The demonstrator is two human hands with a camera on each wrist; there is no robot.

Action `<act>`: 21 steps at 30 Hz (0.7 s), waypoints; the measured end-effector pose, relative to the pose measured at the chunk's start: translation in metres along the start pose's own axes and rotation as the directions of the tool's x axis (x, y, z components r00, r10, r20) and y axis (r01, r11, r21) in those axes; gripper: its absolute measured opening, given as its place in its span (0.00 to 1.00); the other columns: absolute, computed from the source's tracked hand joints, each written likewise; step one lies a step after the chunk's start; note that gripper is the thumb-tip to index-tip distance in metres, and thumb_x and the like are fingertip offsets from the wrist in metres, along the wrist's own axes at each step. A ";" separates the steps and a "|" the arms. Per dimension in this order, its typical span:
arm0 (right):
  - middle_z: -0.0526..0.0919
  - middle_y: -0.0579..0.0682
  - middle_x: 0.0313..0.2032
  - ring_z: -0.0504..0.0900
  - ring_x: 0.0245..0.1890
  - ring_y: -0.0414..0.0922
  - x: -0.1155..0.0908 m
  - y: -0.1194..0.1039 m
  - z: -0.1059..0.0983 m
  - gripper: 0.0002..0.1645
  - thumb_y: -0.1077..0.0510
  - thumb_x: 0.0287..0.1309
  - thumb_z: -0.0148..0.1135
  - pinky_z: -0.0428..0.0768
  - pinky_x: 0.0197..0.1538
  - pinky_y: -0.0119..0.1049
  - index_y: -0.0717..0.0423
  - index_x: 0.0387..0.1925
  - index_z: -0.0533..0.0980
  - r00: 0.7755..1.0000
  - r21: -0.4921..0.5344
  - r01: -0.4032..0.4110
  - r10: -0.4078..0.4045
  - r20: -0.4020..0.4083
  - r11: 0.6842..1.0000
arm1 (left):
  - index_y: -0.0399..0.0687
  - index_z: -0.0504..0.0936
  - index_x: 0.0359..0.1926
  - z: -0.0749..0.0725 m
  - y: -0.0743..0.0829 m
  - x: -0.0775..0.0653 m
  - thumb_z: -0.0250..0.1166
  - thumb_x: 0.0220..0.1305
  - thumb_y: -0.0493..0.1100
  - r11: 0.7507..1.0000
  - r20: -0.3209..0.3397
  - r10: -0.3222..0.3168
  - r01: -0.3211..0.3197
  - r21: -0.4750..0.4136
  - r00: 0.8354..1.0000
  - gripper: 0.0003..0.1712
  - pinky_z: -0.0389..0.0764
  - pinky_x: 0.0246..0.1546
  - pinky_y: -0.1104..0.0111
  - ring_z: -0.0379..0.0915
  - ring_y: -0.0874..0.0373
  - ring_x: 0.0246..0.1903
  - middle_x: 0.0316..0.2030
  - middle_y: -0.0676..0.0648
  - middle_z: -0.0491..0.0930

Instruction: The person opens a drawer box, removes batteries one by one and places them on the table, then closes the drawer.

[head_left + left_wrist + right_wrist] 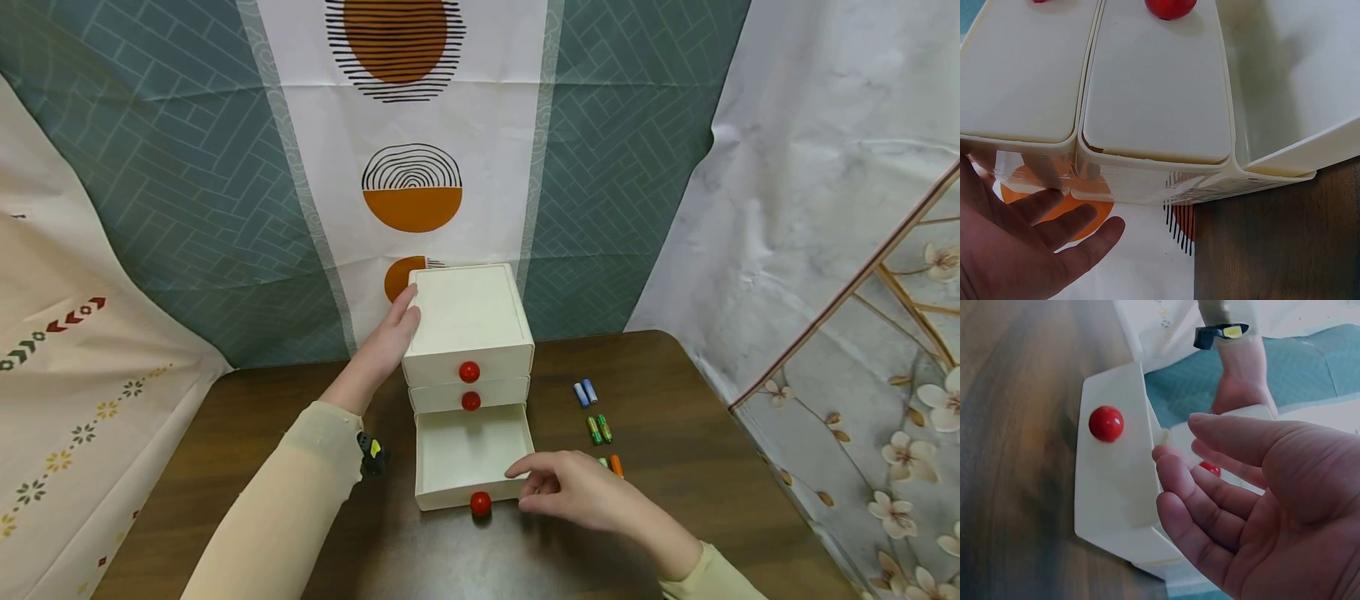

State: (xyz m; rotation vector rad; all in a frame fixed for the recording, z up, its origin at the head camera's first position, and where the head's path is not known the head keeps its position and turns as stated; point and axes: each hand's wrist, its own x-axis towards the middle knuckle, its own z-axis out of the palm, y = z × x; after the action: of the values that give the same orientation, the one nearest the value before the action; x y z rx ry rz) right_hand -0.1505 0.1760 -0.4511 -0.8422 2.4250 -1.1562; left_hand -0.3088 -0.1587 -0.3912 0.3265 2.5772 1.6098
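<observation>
A white drawer unit [468, 308] with three red-knobbed drawers stands on the table. Its bottom drawer [468, 454] is pulled out, and its floor shows bare; the two upper drawers are pushed in. Against the left side of the unit, near its top, rests my left hand [388, 337], fingers extended along the wall in the left wrist view. My right hand [573, 490] hovers by the right front corner of the pulled-out drawer, fingers loosely bent with nothing between them. In the right wrist view the red knob [1106, 424] of that drawer sits apart from the fingertips.
Right of the unit lie small batteries: a blue-and-white pair [586, 392], a green pair [599, 429] and an orange one [617, 465] partly behind my right hand. Patterned cloths hang behind and beside the dark wooden table [675, 417].
</observation>
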 end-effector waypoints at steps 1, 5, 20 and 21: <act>0.89 0.31 0.38 0.87 0.38 0.33 0.001 -0.001 0.002 0.19 0.55 0.71 0.76 0.84 0.45 0.32 0.50 0.61 0.86 1.000 0.000 -0.004 0.004 0.004 1.000 | 0.66 0.38 0.92 0.000 0.000 0.000 0.38 0.90 0.62 1.000 0.000 -0.002 0.002 -0.003 1.000 0.39 0.40 0.84 0.39 0.30 0.46 0.88 0.90 0.52 0.35; 0.90 0.30 0.39 0.86 0.39 0.32 0.006 -0.001 0.009 0.19 0.54 0.71 0.77 0.84 0.46 0.32 0.49 0.60 0.87 1.000 -0.006 -0.004 0.004 0.019 1.000 | 0.66 0.37 0.92 0.000 0.000 0.000 0.38 0.90 0.62 1.000 0.002 -0.002 0.002 -0.008 1.000 0.39 0.40 0.84 0.39 0.30 0.46 0.88 0.90 0.53 0.35; 0.87 0.29 0.35 0.82 0.32 0.31 0.021 0.000 0.035 0.18 0.54 0.74 0.74 0.80 0.37 0.32 0.42 0.62 0.88 0.999 -0.010 -0.029 0.029 0.044 1.000 | 0.64 0.37 0.92 0.000 -0.001 0.000 0.38 0.91 0.62 1.000 -0.002 0.007 -0.007 -0.015 1.000 0.39 0.40 0.83 0.38 0.30 0.46 0.88 0.90 0.51 0.35; 0.86 0.30 0.35 0.82 0.32 0.31 0.022 0.000 0.036 0.19 0.54 0.74 0.74 0.80 0.37 0.32 0.41 0.63 0.88 0.999 -0.007 -0.029 0.029 0.045 1.000 | 0.64 0.37 0.92 0.000 -0.001 0.000 0.38 0.91 0.61 1.000 -0.001 0.010 -0.010 -0.018 1.000 0.39 0.39 0.83 0.38 0.30 0.46 0.88 0.90 0.51 0.35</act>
State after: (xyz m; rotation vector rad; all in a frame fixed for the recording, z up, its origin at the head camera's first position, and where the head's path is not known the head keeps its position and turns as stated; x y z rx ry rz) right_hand -0.1487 0.1411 -0.4745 -0.8233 2.3975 -1.1078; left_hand -0.3092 -0.1594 -0.3922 0.3384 2.5645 1.6358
